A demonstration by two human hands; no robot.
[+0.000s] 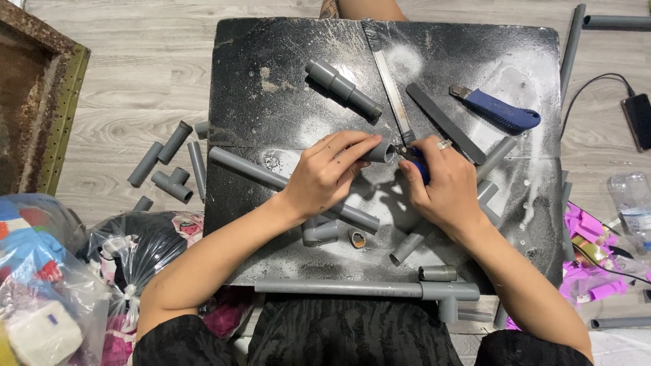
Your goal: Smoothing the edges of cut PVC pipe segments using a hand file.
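While left hand (325, 177) grips pipe piece (380, 152), right hand (444, 183) holds knife (415, 163)

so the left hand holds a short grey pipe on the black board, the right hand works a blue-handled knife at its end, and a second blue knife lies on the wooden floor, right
Not quite. The second blue knife lies on the black board, near its far right corner, not on the floor. The head view shows it. The rest stands: the left hand holds a short grey pipe, and the right hand works a blue-handled knife at its end.
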